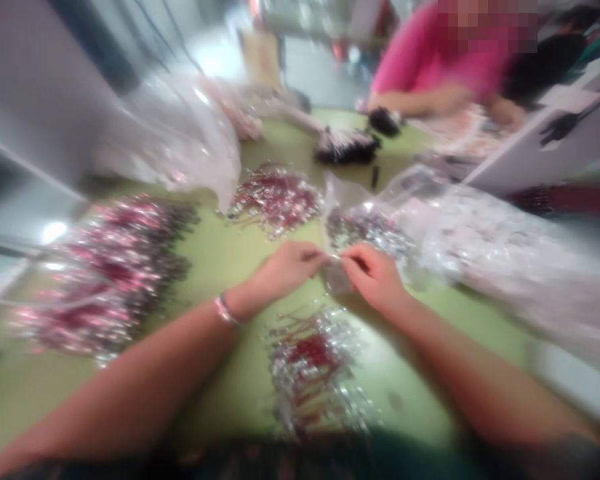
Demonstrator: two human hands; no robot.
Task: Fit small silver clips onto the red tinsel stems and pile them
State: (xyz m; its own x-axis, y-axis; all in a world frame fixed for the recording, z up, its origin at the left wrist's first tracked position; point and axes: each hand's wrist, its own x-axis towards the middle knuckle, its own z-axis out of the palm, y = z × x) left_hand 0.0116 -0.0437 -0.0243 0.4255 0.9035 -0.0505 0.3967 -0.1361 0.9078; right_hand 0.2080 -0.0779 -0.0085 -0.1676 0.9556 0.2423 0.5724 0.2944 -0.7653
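Over the middle of the green table [220, 280], my left hand [294, 265] and my right hand [373, 270] nearly meet at the fingertips. Both are closed in a pinch around something small and pale that blur keeps me from making out. Just beyond my right hand lies a clear plastic bag [333, 193] with silvery small parts [375, 230] in or on it. Nearer to my body is a loose pile of thin red and silver pieces [315, 360]. Another red and silver pile [280, 197] sits beyond my left hand.
A large heap of pink and silver pieces with dark ends [115, 267] lies left. Plastic bags stand at the back left [180, 133] and right [480, 233]. Dark-ended bundles [347, 145] lie farther back. Across the table, a person in a pink top [420, 53] handles pale pieces beside a partition [535, 143].
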